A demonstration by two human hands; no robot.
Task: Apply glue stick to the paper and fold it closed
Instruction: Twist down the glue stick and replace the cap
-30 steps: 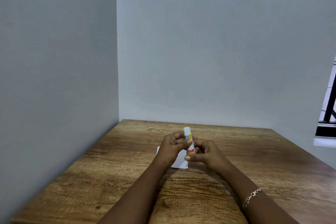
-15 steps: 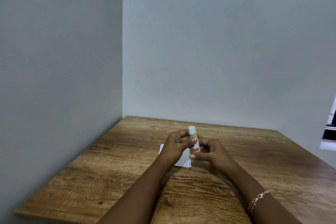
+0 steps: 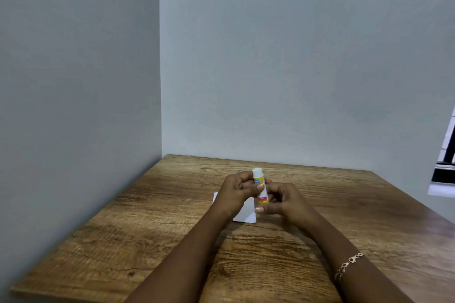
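A glue stick (image 3: 260,186) with a white cap and a yellow, blue and pink label stands upright between both hands, above the wooden table. My left hand (image 3: 236,192) wraps its upper part, thumb across the label. My right hand (image 3: 283,200) pinches its lower end. A small white paper (image 3: 246,214) lies flat on the table under and behind my hands, mostly hidden by them.
The wooden table (image 3: 152,229) sits in a corner, with a grey wall on the left and another at the back. A window frame (image 3: 445,167) shows at the right edge. A bracelet (image 3: 348,265) is on my right wrist.
Both hands keep the same hold on the upright glue stick. Only the camera view has shifted slightly; the paper has not moved.
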